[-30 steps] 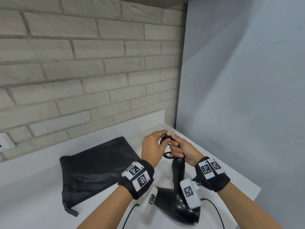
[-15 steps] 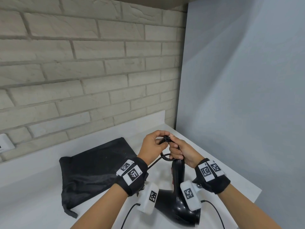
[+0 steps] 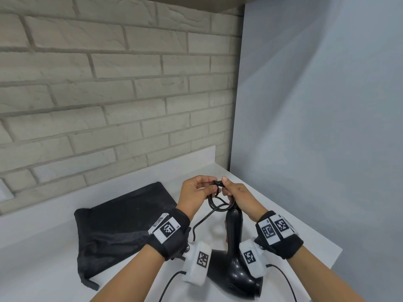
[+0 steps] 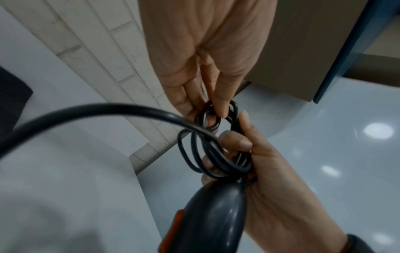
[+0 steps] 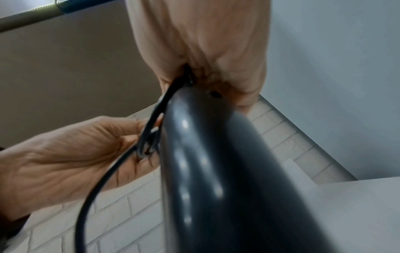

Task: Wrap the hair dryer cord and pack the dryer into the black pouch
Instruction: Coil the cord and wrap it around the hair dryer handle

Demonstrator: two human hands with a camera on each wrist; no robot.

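Observation:
The black hair dryer [image 3: 234, 271] stands on the white counter, nozzle end down and handle [image 3: 234, 223] up. In the left wrist view the handle [image 4: 212, 214] shows an orange switch. Above the handle's end my right hand [image 3: 226, 187] grips several coiled loops of the black cord [image 3: 218, 196]. My left hand [image 3: 209, 185] pinches the cord at the top of the coil [image 4: 216, 150], its fingertips [image 4: 220, 109] against the loops. A loose length of cord [image 4: 86, 109] runs from the coil down to the left. The black pouch [image 3: 122, 225] lies flat on the counter left of the dryer.
The white counter [image 3: 283, 216] ends at an edge on the right, near my right wrist. A brick wall [image 3: 109, 105] stands behind and a grey panel [image 3: 316, 127] closes the right side. A wall socket [image 3: 3, 192] sits at the far left.
My left wrist has rolled and the hand has brought the cord up to the top of the coil. My right hand and the dryer have stayed in place.

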